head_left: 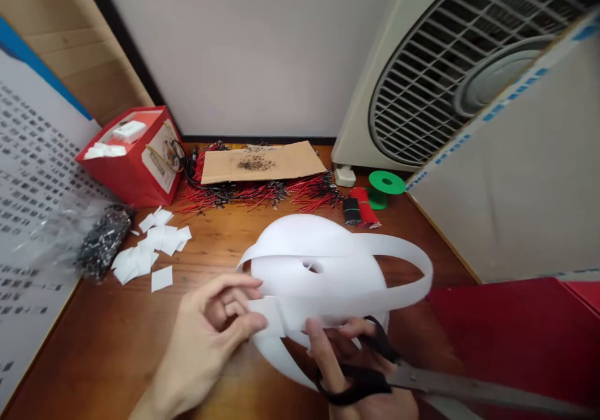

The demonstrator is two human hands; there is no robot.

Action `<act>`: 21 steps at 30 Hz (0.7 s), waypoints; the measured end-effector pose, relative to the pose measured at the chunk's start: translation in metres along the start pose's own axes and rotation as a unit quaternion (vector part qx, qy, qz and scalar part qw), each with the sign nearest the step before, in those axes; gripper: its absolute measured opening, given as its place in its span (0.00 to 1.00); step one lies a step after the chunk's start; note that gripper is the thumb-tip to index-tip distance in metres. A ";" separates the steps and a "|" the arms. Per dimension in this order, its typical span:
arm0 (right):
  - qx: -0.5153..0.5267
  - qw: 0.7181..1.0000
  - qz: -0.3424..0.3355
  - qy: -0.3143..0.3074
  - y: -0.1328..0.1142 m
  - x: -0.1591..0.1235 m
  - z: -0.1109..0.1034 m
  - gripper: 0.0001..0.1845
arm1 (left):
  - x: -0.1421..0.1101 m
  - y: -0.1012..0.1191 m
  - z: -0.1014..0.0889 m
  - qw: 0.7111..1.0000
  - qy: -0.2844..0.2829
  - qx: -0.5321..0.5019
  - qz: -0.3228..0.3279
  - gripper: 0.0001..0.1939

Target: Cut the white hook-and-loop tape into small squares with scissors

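white paper strip coil [304, 264] hangs over the wooden desk [94, 345], its strip pinched between thumb and fingers of the narrowly closed left hand [206, 326]; the right hand [328, 360] grips black-handled scissors [469, 389] through their loops.

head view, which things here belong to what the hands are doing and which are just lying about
In use:
left hand pinching the white strip roll
right hand in the black-handled scissors
cut white squares

Lying about:
red-and-black wires
cardboard sheet
red box
green spool
plastic bag of small black parts
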State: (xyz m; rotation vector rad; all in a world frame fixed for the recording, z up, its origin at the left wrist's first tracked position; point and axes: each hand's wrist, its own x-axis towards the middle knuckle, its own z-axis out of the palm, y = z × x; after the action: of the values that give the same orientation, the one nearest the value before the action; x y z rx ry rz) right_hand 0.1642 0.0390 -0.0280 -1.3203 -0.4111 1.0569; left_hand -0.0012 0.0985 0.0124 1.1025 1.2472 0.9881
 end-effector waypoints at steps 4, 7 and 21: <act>-0.049 0.999 -0.001 -0.011 0.002 -0.008 0.003 0.25 | 0.002 -0.008 0.017 0.995 -0.021 -0.059 -0.077 0.28; -0.064 0.998 -0.011 -0.005 0.002 -0.008 0.003 0.26 | 0.006 -0.018 0.012 0.995 -0.031 -0.059 -0.077 0.27; -0.052 0.999 -0.016 0.002 0.010 -0.010 0.007 0.26 | 0.004 -0.006 0.019 0.997 -0.001 -0.041 -0.064 0.16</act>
State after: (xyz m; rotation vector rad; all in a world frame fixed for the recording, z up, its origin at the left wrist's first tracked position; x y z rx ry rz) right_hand 0.1501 0.0338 -0.0318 -1.4037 -0.4877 1.0164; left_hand 0.0176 0.0994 0.0059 0.9472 1.2495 0.9319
